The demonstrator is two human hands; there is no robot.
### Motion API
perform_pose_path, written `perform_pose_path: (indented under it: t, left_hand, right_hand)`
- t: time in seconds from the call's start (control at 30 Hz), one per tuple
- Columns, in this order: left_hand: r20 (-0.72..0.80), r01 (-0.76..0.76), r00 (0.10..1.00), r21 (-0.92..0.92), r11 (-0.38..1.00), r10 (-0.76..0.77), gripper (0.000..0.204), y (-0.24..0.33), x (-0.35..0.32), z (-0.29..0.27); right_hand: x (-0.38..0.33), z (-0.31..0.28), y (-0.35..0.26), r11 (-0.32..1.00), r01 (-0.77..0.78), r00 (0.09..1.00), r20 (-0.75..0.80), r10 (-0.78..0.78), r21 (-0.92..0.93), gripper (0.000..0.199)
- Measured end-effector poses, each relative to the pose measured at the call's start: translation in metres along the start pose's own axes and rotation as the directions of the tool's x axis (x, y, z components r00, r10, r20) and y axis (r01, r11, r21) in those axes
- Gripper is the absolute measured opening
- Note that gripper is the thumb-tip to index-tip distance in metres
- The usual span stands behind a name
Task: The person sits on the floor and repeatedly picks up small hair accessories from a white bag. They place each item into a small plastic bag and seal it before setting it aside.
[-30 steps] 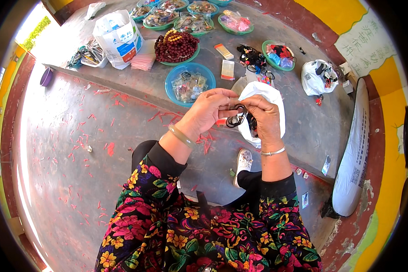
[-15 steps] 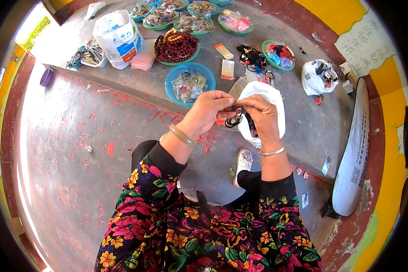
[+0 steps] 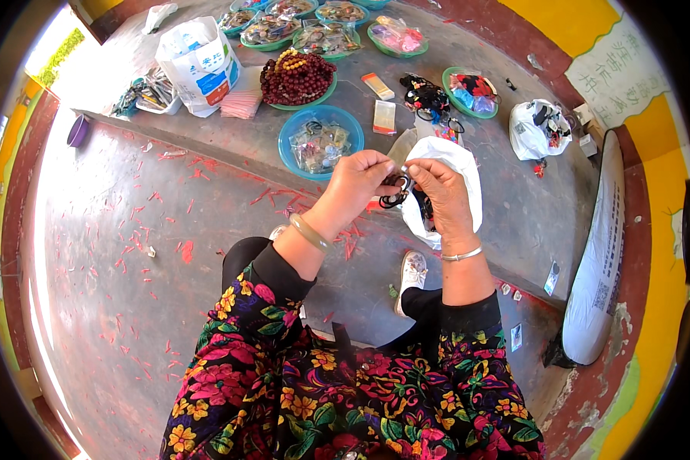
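My left hand (image 3: 354,184) is closed, thumb and fingers pinching a small bundle of black cord loops (image 3: 393,201) that hangs below its fingertips. Close beside it, my right hand (image 3: 441,196) has its thumb and forefinger pinched together at the top of the bundle. A tiny pale spot shows at those fingertips, too small to name. Under and behind the right hand stands an opened white plastic bag (image 3: 469,170), with dark cord-like items partly visible inside it.
A blue bowl (image 3: 285,152) of small bagged items stands on the raised ledge ahead. Beyond are a heap of dark red beads (image 3: 295,80), several bowls, a pile of black cords (image 3: 424,93) and another white bag (image 3: 526,136). Red scraps litter the floor.
My two hands' fingertips have drawn slightly apart, the right thumb shifting up and the left hand a little left. The black loops have turned and hang closer under the left fingers.
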State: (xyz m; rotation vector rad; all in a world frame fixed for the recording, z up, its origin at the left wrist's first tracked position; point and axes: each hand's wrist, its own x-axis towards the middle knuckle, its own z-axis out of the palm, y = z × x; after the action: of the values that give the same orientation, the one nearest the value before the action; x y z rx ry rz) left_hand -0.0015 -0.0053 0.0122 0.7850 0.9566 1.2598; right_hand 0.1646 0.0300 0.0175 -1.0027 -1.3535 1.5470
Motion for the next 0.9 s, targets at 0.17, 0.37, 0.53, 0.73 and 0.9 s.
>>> perform_pose_path:
  t: [0.17,0.37,0.53,0.73,0.9]
  left_hand:
    - [0.038,-0.007,0.999,-0.003,1.0,0.007,0.017,-0.0039,0.0007,-0.001]
    - [0.067,-0.012,0.998,-0.048,0.999,0.015,0.016,0.0001,-0.0023,0.0003]
    - [0.092,0.019,0.995,0.079,0.997,-0.026,0.015,-0.0016,0.0003,-0.0015]
    - [0.067,0.031,0.997,0.106,0.994,-0.038,0.013,0.0039,-0.0012,-0.0018]
    - [0.051,0.03,0.998,0.052,0.998,-0.033,0.013,0.0004,0.0015,-0.0036]
  right_hand:
    - [-0.0004,-0.0021,0.0007,0.997,-0.006,1.0,-0.016,0.005,-0.071,0.017]
    - [-0.0007,-0.0024,0.0015,0.999,-0.001,1.0,-0.023,0.0,-0.044,0.013]
    - [-0.0021,0.0007,0.0003,0.985,0.117,0.993,0.02,-0.116,-0.124,0.012]
    - [-0.0028,0.0008,-0.0014,0.951,0.2,0.98,0.022,-0.2,-0.235,0.013]
    - [-0.0033,0.0004,-0.0006,0.975,0.138,0.99,-0.015,-0.143,-0.174,0.014]
